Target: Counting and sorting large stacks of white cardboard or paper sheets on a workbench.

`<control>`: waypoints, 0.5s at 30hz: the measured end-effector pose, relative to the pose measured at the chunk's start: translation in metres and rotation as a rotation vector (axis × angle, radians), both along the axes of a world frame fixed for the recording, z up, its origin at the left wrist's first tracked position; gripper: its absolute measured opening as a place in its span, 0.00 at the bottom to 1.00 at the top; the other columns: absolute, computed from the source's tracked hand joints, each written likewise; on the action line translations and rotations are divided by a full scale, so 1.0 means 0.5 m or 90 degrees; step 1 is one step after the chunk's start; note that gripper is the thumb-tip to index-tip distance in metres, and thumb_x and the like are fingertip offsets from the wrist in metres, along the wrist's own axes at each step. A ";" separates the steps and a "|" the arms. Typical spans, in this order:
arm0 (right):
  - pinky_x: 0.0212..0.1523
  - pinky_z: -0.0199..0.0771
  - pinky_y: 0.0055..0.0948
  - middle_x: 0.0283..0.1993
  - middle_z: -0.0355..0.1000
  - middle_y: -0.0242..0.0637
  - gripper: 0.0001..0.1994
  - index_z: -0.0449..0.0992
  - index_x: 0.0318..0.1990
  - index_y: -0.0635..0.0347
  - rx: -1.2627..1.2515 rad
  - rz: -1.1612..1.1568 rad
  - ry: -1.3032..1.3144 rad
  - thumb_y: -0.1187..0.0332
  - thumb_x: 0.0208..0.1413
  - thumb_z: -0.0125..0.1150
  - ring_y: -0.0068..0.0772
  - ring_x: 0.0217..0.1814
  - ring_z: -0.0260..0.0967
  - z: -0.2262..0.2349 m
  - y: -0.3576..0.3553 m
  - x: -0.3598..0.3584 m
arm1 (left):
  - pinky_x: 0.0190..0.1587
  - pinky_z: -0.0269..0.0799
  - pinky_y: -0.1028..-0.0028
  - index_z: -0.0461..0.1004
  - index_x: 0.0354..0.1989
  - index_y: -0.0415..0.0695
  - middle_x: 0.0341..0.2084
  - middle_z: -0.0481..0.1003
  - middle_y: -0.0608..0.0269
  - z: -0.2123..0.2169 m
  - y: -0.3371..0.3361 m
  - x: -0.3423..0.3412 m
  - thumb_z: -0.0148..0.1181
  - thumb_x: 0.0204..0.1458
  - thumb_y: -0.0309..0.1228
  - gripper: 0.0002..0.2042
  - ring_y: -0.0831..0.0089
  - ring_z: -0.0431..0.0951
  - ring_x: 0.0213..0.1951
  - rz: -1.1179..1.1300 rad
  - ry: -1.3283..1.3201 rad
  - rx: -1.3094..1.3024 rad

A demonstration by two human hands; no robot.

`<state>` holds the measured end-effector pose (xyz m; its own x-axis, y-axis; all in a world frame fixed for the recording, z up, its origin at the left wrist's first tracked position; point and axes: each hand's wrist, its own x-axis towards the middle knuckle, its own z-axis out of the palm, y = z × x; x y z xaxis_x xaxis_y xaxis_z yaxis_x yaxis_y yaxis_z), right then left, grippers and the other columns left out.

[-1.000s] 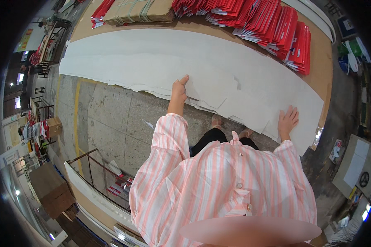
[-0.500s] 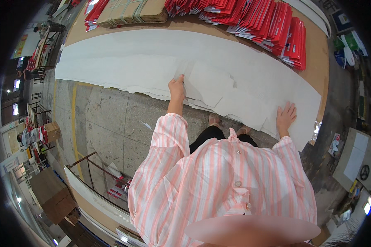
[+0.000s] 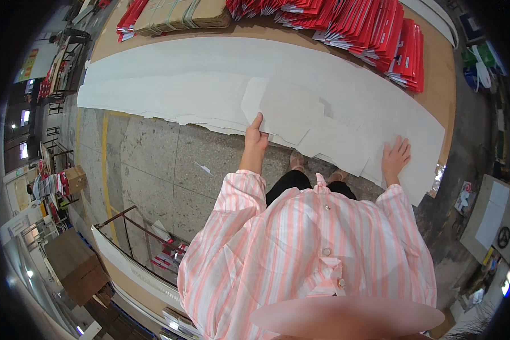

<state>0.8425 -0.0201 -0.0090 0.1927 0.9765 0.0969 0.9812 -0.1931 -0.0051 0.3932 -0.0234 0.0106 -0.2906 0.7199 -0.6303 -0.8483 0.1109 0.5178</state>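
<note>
A long white paper sheet (image 3: 170, 62) with a ragged near edge covers the front of the table. My left hand (image 3: 255, 140) is closed at that torn edge, its thumb lying on top and its other fingers mostly hidden. Just beyond the thumb, a paler piece of paper (image 3: 254, 96) with angled corners borders a greyish patch on the sheet. To the right, my right hand (image 3: 396, 158) lies flat on the white paper, fingers spread, holding nothing.
Red packets (image 3: 374, 37) stand in dense rows along the table's far side. Beside them lies a tied brown cardboard bundle (image 3: 181, 14). A rusty metal frame (image 3: 131, 229) stands at lower left, and a brown carton (image 3: 73, 263) lies beyond it. My feet are below the table's near edge.
My left hand has drawn back toward me and slightly right, and the paler paper piece beyond it now shows more fully. My right hand stays flat in nearly the same place.
</note>
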 end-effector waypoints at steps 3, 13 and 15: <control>0.61 0.33 0.56 0.67 0.41 0.43 0.31 0.49 0.63 0.49 -0.001 0.002 0.003 0.48 0.54 0.43 0.49 0.68 0.33 0.003 0.001 -0.004 | 0.45 0.70 0.67 0.63 0.48 0.34 0.45 0.69 0.53 0.006 0.003 -0.007 0.56 0.48 0.25 0.18 0.61 0.72 0.45 -0.020 0.087 -0.029; 0.61 0.33 0.56 0.66 0.43 0.43 0.31 0.50 0.62 0.48 0.011 0.007 0.007 0.48 0.53 0.45 0.48 0.68 0.34 -0.003 -0.001 -0.002 | 0.57 0.53 0.60 0.50 0.60 0.38 0.52 0.64 0.55 0.049 -0.039 0.038 0.52 0.52 0.37 0.29 0.58 0.60 0.56 -0.160 1.015 0.062; 0.61 0.34 0.56 0.66 0.43 0.43 0.31 0.51 0.62 0.49 0.031 0.012 0.005 0.48 0.53 0.45 0.48 0.68 0.34 -0.005 0.002 0.009 | 0.58 0.52 0.60 0.52 0.59 0.40 0.54 0.63 0.59 0.067 -0.029 0.094 0.47 0.53 0.47 0.30 0.58 0.60 0.56 -0.107 -0.044 0.129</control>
<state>0.8469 -0.0189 -0.0115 0.1749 0.9742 0.1423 0.9846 -0.1735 -0.0222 0.4403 -0.0381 0.0442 -0.1181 0.8678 -0.4826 -0.8605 0.1531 0.4859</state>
